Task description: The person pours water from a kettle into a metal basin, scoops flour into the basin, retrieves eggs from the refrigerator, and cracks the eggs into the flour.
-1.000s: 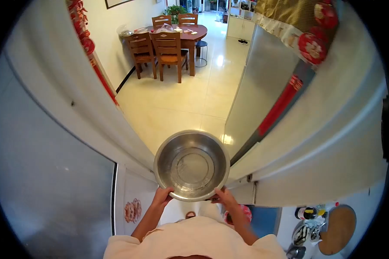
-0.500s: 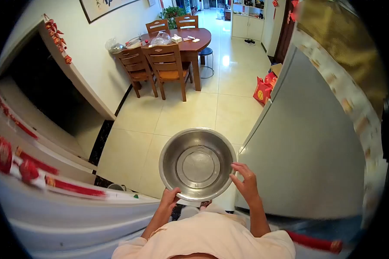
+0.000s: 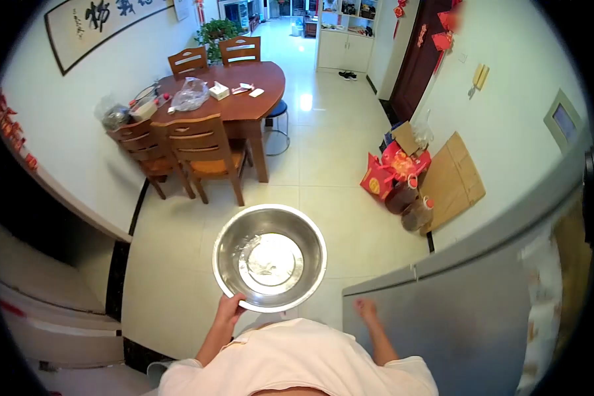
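A round stainless steel basin is held out in front of my body, its open top facing up. My left hand grips its near left rim, thumb over the edge. Bright glare and wavy reflections cover the basin's bottom; whether a little water lies there I cannot tell. Apart from the basin, to its right, my right hand hangs in front of the grey refrigerator. Its fingers are small and blurred, and nothing shows in them.
A wooden dining table with chairs stands ahead on the left. Along the right wall are red bags, large bottles and a leaning cardboard sheet. A dark doorway lies left. Tiled floor runs forward.
My right hand has left the basin's right side and dropped lower. The left hand still holds the rim. My view has moved forward, revealing the bottles and cardboard behind the refrigerator.
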Demonstrator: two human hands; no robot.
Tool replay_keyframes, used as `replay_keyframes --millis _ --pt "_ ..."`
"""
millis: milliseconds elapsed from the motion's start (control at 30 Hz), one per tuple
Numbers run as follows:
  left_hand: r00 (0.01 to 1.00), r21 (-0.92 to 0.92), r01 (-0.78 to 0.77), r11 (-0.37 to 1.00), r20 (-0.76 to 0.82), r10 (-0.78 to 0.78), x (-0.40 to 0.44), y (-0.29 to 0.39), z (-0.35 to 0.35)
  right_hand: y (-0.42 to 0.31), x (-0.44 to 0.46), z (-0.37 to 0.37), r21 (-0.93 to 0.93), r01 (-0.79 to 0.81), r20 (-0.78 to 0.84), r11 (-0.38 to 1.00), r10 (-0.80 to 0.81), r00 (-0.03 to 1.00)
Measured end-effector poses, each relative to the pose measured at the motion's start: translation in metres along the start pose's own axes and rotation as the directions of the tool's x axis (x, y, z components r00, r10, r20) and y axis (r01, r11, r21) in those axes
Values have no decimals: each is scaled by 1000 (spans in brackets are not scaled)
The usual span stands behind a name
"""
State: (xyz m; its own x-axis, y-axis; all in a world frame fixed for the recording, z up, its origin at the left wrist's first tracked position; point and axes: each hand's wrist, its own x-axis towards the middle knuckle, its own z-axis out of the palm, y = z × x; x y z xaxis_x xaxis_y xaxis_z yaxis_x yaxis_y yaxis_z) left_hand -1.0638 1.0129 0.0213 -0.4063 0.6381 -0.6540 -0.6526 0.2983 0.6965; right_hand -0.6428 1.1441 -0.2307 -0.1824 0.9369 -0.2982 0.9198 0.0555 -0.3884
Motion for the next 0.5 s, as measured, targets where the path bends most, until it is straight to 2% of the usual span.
replay_keyframes --millis 33,67,100,133,167,267,367,433,500 --pt "1000 18 18 1000 -12 -17 24 25 22 6 -11 15 176 -132 141 975 108 984" --pt "999 42 36 998 -31 -35 48 50 39 44 -15 57 407 -330 429 852 141 892" --pt "999 55 47 997 7 -48 87 64 48 14 -35 25 254 -263 377 931 155 913" --pt "997 74 52 996 46 -55 126 79 57 6 -35 19 196 -304 420 932 201 885" --pt "995 -2 39 999 96 -38 146 100 81 7 -27 17 159 -359 461 920 253 851" --pt "990 -90 79 993 124 -67 239 151 143 7 29 1 104 -508 520 855 389 761" --pt "995 -170 61 983 92 -45 323 193 220 6 122 -12 80 -576 538 814 451 712" --pt "996 -214 52 975 82 -35 371 220 264 4 199 -23 77 -566 531 821 446 720" --pt "997 -225 13 974 73 4 413 252 319 4 288 -36 69 -454 480 888 369 796"
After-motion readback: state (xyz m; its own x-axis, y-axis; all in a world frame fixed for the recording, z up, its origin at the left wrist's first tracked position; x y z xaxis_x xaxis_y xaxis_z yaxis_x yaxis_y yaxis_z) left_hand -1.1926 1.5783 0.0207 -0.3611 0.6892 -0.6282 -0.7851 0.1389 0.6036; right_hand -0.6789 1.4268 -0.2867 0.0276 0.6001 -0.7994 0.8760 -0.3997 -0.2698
